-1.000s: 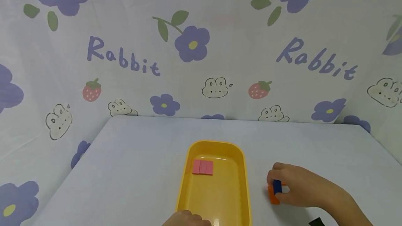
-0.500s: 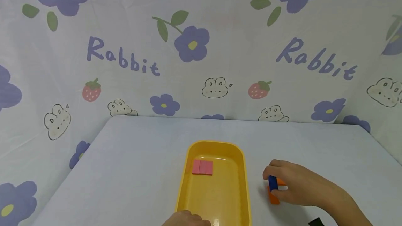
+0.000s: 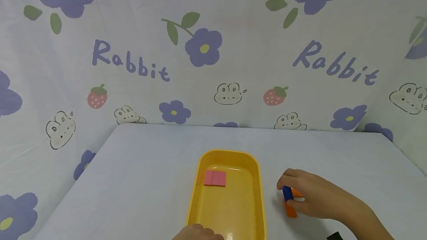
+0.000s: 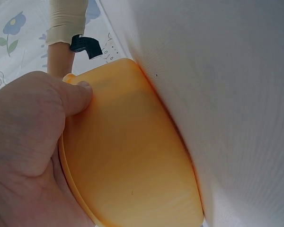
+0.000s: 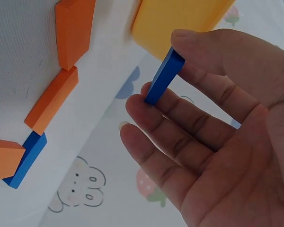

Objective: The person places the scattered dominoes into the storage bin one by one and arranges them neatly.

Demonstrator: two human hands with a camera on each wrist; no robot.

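Observation:
My right hand (image 3: pixel 315 195) pinches a small flat blue block (image 5: pixel 164 75) between thumb and fingertips, raised off the table. Below and beside it lie orange blocks (image 3: pixel 290 210), partly hidden by the hand in the head view. The right wrist view has several more blocks at its left, among them an orange one (image 5: pixel 52 100) and a second blue one (image 5: pixel 27 161). With the thumb on its outer wall, my left hand (image 4: pixel 33 127) grips the near end of a yellow tray (image 3: pixel 230 206). Inside the tray, pink blocks (image 3: pixel 215 178) lie side by side at the far left.
The white table (image 3: pixel 143 180) stretches to both sides of the tray. Behind it hangs a white cloth (image 3: pixel 247 62) printed with flowers and rabbits. A black object (image 3: pixel 334 236) sits at the bottom edge near my right forearm.
My right hand has shifted a little to the left and away from me, carrying the blue block off the orange blocks. The left hand and tray have stayed put.

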